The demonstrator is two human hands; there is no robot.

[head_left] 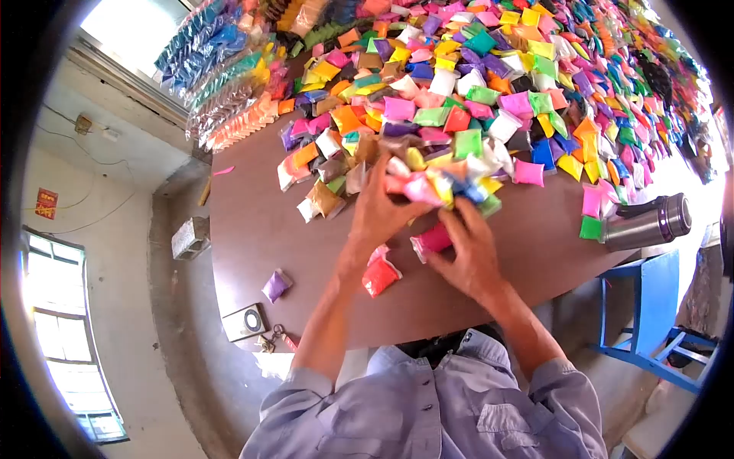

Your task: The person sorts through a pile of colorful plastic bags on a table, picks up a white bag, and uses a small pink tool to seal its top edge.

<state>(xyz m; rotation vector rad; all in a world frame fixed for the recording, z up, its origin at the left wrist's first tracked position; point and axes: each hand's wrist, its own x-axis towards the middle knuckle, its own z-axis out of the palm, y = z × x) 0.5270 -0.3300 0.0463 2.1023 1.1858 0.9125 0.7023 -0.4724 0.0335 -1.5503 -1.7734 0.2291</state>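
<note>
Small plump packets in many colours lie heaped on the brown table [260,222]. My left hand [380,214] curls round the near edge of the pile, its thumb against a light pink packet [420,190]; the packets there are smeared by motion. A magenta packet [435,238] sits between the thumb and fingers of my right hand [472,252]. The right fingertips also come close to a blue packet [462,187]. Just below my hands is a red packet [380,275], lying on the table.
Stacked clear-wrapped strips of packets [237,115] line the far left. A lone purple packet [277,284], a small box with a round dial [245,323] and keys [267,342] lie near the front left edge. At right are a steel flask [646,222] and a blue chair [646,306].
</note>
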